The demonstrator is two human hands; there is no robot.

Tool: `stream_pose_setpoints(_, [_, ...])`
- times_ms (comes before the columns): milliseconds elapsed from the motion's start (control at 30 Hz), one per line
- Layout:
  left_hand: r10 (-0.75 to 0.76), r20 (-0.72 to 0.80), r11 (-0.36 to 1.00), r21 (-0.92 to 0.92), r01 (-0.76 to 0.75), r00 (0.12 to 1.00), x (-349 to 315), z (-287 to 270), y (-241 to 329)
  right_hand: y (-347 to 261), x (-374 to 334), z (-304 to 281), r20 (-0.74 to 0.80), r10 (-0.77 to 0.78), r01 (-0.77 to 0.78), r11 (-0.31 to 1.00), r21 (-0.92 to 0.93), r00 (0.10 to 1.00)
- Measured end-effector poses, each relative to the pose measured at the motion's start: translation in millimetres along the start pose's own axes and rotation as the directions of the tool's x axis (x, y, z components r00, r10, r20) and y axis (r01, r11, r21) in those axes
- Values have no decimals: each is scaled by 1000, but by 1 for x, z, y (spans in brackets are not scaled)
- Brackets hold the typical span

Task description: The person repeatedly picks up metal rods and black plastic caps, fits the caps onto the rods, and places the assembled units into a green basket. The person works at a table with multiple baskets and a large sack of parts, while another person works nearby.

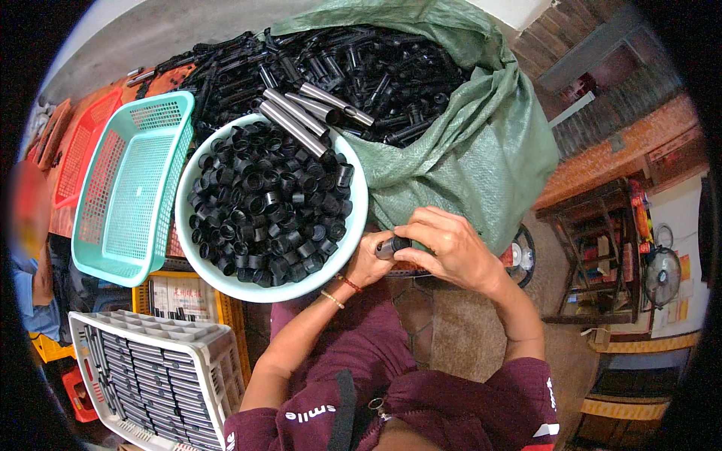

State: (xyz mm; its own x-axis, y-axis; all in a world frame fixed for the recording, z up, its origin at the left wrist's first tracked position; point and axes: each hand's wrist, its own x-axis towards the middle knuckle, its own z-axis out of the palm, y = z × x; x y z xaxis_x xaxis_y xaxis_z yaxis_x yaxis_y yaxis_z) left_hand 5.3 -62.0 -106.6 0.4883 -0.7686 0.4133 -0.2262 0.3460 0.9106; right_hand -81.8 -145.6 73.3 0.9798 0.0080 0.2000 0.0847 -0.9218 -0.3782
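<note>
Pinched between left hand (368, 261) and right hand (444, 244): a dark tube (386, 249).
The left holds one end, its fingers partly hidden; the right thumb and fingers pinch the other, just right of a pale bowl (360, 207) of black caps (252, 199), near a green sack (500, 146). Silver tubes (292, 129) lie over the bowl's far rim; a teal basket (138, 199) stands left.

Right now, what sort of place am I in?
Probably a small workshop: there's a bowl of short black pieces, a heap of black parts by a green sack, and a crate stacked with rods.
</note>
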Motion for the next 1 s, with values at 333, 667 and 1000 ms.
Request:
stream_pose_setpoints(333, [-38, 10, 999, -21, 39, 999, -5, 6, -6, -13, -5, 9, -28, 119, -120, 991, -58, 993])
stream_pose_setpoints(667, [95, 102, 995, -20, -94, 990, -9, -2, -8, 4, 27, 52, 159, -104, 111, 993, -35, 982])
stream_pose_setpoints(1000, [43, 186, 999, -39, -36, 982, -9, 1, -21, 2, 32, 43, 277, 239, -254, 967, 21, 931])
